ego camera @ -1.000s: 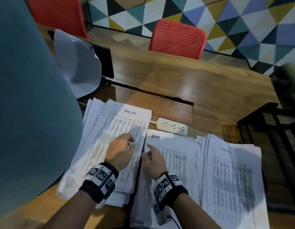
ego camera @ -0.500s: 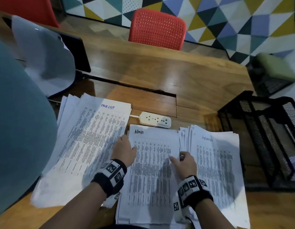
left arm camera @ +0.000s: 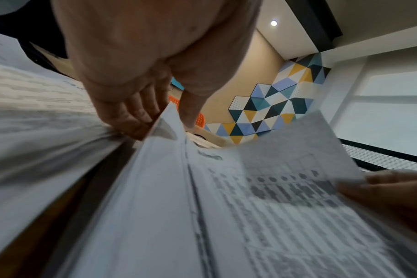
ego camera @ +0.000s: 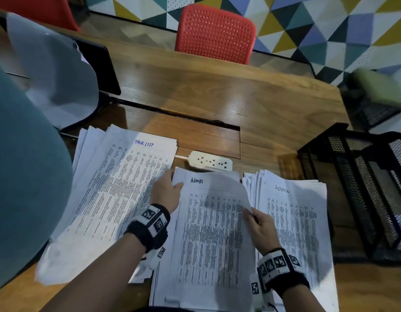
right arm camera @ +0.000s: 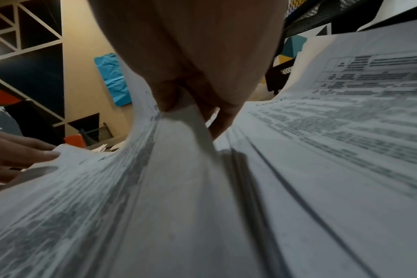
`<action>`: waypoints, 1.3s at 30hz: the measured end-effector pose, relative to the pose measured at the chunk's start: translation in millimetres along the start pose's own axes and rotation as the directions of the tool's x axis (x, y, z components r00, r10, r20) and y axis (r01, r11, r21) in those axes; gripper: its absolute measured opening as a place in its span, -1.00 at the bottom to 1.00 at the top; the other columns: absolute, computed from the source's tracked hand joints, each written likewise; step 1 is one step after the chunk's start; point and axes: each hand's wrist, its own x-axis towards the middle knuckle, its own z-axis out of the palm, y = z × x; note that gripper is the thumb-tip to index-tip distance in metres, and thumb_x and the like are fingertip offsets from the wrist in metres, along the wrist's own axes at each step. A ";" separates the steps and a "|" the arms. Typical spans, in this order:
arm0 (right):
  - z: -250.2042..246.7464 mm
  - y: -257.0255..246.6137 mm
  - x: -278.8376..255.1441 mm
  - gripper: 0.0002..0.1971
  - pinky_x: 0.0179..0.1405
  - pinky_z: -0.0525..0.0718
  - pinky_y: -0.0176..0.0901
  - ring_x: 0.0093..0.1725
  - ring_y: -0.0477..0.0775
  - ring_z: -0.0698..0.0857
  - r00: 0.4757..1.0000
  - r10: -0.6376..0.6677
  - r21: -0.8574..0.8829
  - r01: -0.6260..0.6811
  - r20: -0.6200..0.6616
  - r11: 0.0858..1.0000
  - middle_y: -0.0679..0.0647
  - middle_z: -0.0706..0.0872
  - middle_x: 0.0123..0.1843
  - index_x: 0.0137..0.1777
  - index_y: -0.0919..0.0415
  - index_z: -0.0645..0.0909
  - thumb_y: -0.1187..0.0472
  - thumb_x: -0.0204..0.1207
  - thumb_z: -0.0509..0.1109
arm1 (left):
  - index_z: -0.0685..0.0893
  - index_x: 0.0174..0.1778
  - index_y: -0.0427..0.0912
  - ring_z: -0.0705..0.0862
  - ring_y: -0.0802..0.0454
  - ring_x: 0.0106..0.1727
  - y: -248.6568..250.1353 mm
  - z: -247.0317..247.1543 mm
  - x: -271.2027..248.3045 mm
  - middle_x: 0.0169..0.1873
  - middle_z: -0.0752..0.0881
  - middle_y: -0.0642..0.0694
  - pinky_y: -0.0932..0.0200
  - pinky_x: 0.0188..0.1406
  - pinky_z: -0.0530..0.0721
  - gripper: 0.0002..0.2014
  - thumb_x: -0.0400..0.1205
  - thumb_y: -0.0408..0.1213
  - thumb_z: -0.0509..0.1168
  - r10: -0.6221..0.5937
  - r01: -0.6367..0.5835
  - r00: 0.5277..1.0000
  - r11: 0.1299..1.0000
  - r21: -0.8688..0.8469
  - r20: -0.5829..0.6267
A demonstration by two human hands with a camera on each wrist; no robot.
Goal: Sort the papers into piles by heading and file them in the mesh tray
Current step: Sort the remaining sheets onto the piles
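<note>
Sorting's about halfway: Task List pile left, Admin pile right. My right hand pinches the middle stack's top Admin sheet; left hand lies flat, steadying. Mesh tray on the far right has no papers I can see.

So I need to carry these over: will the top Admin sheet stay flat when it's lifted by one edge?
Probably not. The top Admin sheet already bows where the right hand pinches its edge, so it looks thin and floppy. It likely weighs little. It may slide off the pile, whose left edge the left hand touches.
</note>
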 end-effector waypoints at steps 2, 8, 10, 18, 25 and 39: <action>-6.8 0.6 -2.6 -0.78 -0.32 0.64 -0.23 -0.27 -0.10 0.70 0.999 -0.004 0.063 0.002 0.032 0.998 -0.13 0.75 -0.18 0.22 0.06 0.67 0.18 0.67 0.25 | 0.50 0.53 -0.12 0.73 -0.13 0.15 1.6 -3.0 8.7 0.21 0.76 -0.23 0.09 0.13 0.65 -0.51 0.66 -0.39 0.37 0.076 -0.076 0.997 0.997 -0.003 -0.022; -13.7 -4.6 -7.6 -0.63 -0.25 0.75 -0.14 0.11 0.10 0.79 0.985 0.170 0.537 -0.155 0.021 0.829 0.13 0.82 0.14 -0.38 0.35 0.64 0.58 0.54 0.11 | 0.78 0.15 -0.14 0.74 0.00 -0.07 0.2 -8.4 32.7 0.05 0.83 -0.11 0.16 0.01 0.68 -0.77 0.59 -0.41 0.44 0.269 -0.273 0.962 0.956 0.104 0.043; -13.8 -6.7 -8.8 -0.56 -0.39 0.73 -0.14 0.06 0.21 0.78 0.977 0.210 0.624 -0.193 0.047 0.758 0.22 0.81 0.12 -0.50 0.28 0.57 0.57 0.53 0.06 | 0.79 -0.07 -0.20 0.71 0.00 -0.12 -0.8 -9.3 34.3 -0.10 0.82 -0.12 -0.01 0.03 0.74 -0.89 0.54 -0.46 0.48 0.364 -0.363 0.931 0.924 0.119 0.010; -6.6 9.9 -0.7 -0.65 -0.09 0.74 0.16 -0.05 0.40 0.74 0.958 0.285 0.501 -0.235 -0.023 0.833 0.42 0.76 0.02 0.17 0.28 0.58 0.57 0.42 0.34 | 0.55 -0.26 -0.16 0.47 0.09 -0.37 -1.7 -4.9 39.2 -0.41 0.54 0.03 0.24 -0.33 0.38 -0.72 0.70 -0.09 0.29 0.496 -0.506 0.859 0.859 0.074 0.125; -1.7 -6.8 9.3 -0.22 -0.10 0.78 0.10 0.02 0.35 0.79 0.969 0.241 0.434 -0.243 0.061 0.868 0.33 0.80 0.05 0.25 0.35 0.56 0.21 -0.06 0.67 | 0.77 -0.11 -0.11 0.72 0.05 0.00 21.0 -9.9 19.5 0.05 0.79 -0.02 -0.08 0.13 0.70 -0.61 0.70 0.06 0.14 0.752 -0.776 0.631 0.614 0.145 0.192; -8.6 -22.9 0.1 -0.52 -0.25 0.77 -0.13 -0.10 0.31 0.82 0.981 0.147 0.375 -0.185 0.127 0.909 0.30 0.84 -0.12 0.02 0.44 0.69 0.27 0.08 0.63 | 0.37 -0.56 -0.12 0.27 0.12 -0.58 11.3 -39.2 -20.2 -0.63 0.31 0.09 0.34 -0.33 0.52 -0.52 0.63 -0.02 0.29 0.356 -0.053 0.798 0.846 -0.531 0.487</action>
